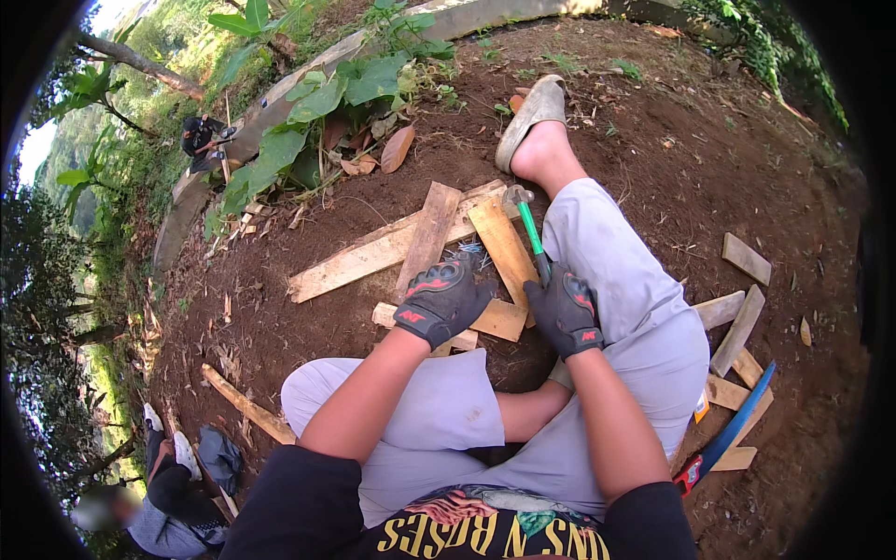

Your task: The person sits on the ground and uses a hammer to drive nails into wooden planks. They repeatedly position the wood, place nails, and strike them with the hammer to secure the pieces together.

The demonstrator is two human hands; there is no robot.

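My right hand (565,311), in a black and red work glove, is closed around a hammer (531,227) with a green handle. The hammer's metal head rests near the end of a wooden plank. My left hand (441,297), gloved alike, is over the crossed wood, its fingers bent beside a small pile of nails (474,248); their tips are hidden. Under and around both hands lie a long pale plank (350,268), a darker board (431,229) across it, a yellowish board (504,245) and a short block (500,319).
Loose wood offcuts (747,259) and a handsaw (742,415) with a blue blade lie to my right. A long stick (247,406) is at left. One person (173,509) sits at lower left; another person (198,140) is farther off by a curved low wall (177,219). Leafy plants (317,103) grow ahead.
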